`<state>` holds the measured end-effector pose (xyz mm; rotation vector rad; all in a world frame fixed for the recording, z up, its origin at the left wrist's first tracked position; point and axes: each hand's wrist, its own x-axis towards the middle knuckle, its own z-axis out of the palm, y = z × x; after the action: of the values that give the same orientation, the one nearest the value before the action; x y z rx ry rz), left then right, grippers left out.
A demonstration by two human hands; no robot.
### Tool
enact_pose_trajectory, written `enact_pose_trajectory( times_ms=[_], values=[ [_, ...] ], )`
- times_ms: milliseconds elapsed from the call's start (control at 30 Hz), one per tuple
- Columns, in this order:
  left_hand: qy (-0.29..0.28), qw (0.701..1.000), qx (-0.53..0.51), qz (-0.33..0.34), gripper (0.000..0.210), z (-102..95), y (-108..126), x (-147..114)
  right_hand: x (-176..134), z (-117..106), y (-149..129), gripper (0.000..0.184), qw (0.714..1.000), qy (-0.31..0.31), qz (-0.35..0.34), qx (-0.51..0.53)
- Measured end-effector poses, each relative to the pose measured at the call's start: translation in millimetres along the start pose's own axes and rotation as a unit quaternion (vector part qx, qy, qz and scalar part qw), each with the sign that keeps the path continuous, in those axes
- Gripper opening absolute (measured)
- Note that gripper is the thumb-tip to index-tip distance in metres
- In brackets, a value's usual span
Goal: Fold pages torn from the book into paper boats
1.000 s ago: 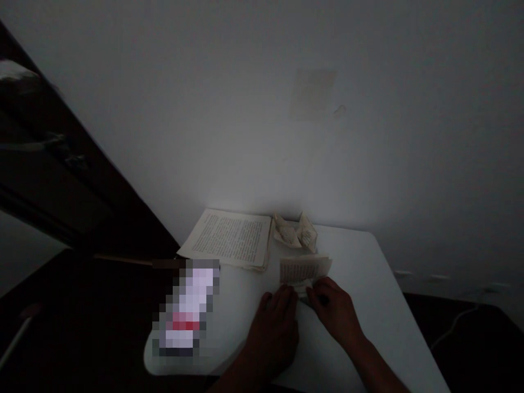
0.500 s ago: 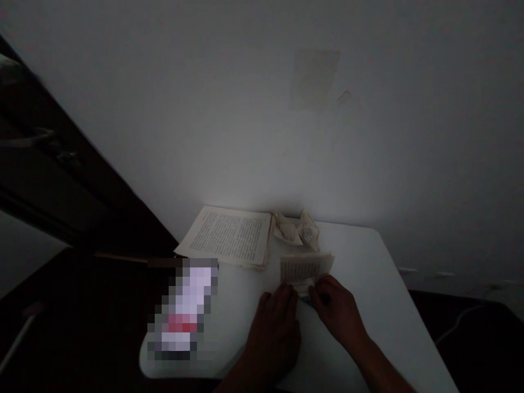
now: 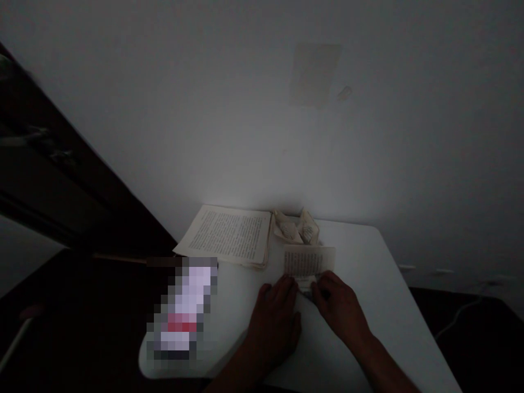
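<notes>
A printed paper page point(image 3: 309, 260) stands partly raised on the white table, its near edge folded into a narrow flap. My left hand point(image 3: 273, 319) has its fingertips pressed on the left end of that fold, the thumb lower down and apart from them. At the right end, my right hand point(image 3: 339, 300) pinches the flap between thumb and bent fingers. Just behind the page sits a folded paper shape point(image 3: 295, 228) with raised points and hollow pockets, made of similar printed paper. The underside of the fold is hidden by my fingers.
To the left lies a stack of printed pages point(image 3: 229, 234). A pixelated, bright phone-like object point(image 3: 186, 305) rests at the left side of the white table point(image 3: 368, 262). A wall point(image 3: 229, 109) rises behind the table, and a dark door point(image 3: 82, 158) is at left.
The raised part of the page has shifted slightly away from me and to the right and shows its print more squarely. Both hands keep their hold at the fold.
</notes>
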<state>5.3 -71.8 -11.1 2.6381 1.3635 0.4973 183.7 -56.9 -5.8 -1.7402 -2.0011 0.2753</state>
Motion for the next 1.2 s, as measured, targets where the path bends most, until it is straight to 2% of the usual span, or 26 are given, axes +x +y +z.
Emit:
enact_pose_trajectory(
  times_ms=[167,733,1200],
  values=[
    [0.007,1.0,0.006,-0.007,0.049,4.4,0.7,0.3,-0.8,-3.0,-0.4,0.031,0.998,-0.021,0.022,-0.06],
    [0.009,1.0,-0.008,0.002,0.047,3.9,2.2,-0.1,-0.2,-3.2,-1.4,0.029,0.996,-0.029,0.04,-0.073],
    [0.023,0.999,0.013,-0.029,0.049,2.1,5.0,-2.2,-0.1,-4.1,-1.9,0.029,0.997,-0.019,0.037,-0.065]
  ],
)
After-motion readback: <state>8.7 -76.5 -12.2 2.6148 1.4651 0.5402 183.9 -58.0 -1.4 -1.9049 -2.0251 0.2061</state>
